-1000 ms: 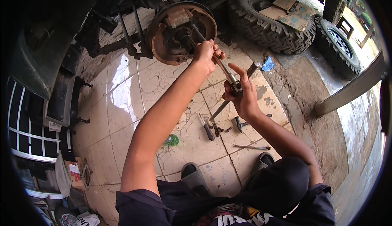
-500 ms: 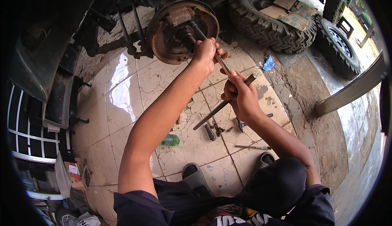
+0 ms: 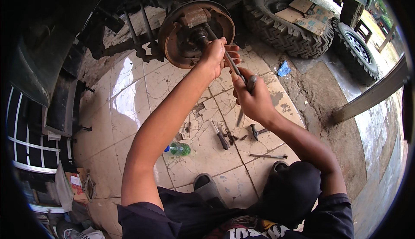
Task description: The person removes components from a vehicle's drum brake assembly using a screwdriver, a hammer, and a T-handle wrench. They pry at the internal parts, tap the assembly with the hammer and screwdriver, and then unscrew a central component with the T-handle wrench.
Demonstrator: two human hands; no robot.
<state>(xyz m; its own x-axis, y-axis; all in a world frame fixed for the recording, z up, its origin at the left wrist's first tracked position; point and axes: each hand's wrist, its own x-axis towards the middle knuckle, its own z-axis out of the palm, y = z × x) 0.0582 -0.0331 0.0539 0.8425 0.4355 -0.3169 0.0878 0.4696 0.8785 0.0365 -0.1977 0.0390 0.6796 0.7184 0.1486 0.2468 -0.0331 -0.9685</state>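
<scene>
A rusty round brake assembly [image 3: 173, 52] sits on the vehicle's axle ahead of me, its hub sticking out toward me. A long T-handle wrench [image 3: 233, 66] slants from its upper part down toward me. My left hand [image 3: 214, 56] wraps loosely around the shaft close to the hub, several fingers stretched out to the right. Lower down, my right hand [image 3: 255, 96] is closed around the joint of shaft and crossbar. One crossbar end points up at me; the other shows below the hand. Whatever the wrench's far tip meets is too dark to make out.
On the cracked tiles lie a screwdriver [image 3: 223, 141], small rusty parts [image 3: 231, 138], a hammer [image 3: 254, 132], a thin brush-like tool [image 3: 269, 156] and a green bottle [image 3: 180, 149]. A big tire [image 3: 287, 36] bearing cardboard [image 3: 312, 23], another wheel [image 3: 356, 49] and a post [image 3: 367, 97] stand right.
The crossbar has turned from lying slantwise to pointing up toward me, with my right hand turning over it. My left hand's fingers have loosened and straightened around the shaft.
</scene>
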